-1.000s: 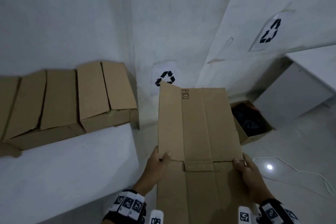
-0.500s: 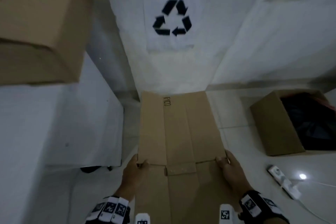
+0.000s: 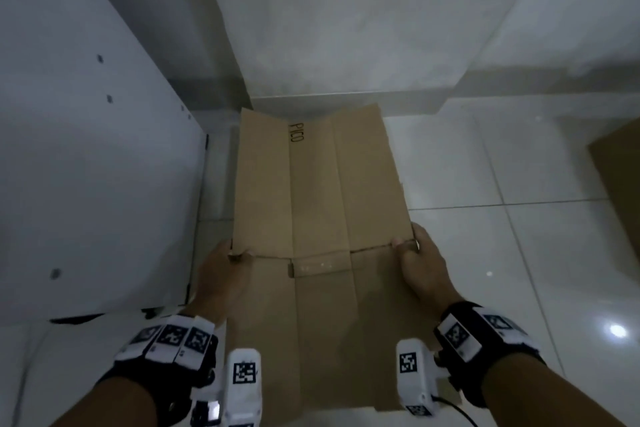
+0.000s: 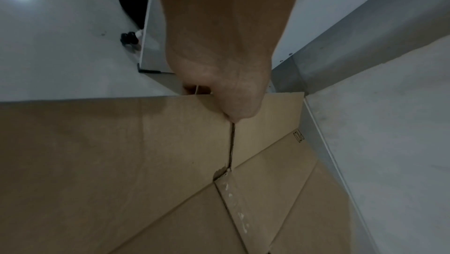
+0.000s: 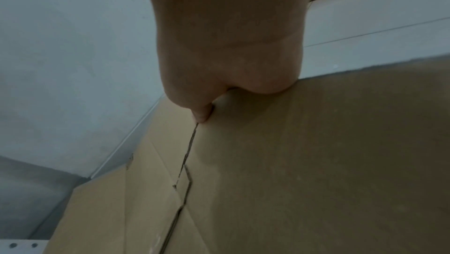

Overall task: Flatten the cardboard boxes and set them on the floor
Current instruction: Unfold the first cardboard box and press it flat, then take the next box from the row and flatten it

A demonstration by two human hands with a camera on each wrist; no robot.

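Cardboard (image 3: 318, 204) flattened, spanning between left hand (image 3: 221, 282) and right hand (image 3: 420, 272); both pinching opposite side edges.

Both hands' fingers are tucked under the flat box (image 3: 318, 218), so no clue how they lie. Second box (image 3: 620, 184) is chopped by the head view's right edge, and whether the flat box touches the floor (image 3: 485, 184) is anyone's guess.

Head cam: looks steeply down over both forearms at flattened box (image 3: 318, 218) and floor (image 3: 502, 253). Wrist cams: close, each facing along its hand onto the same cardboard seam; all three share it
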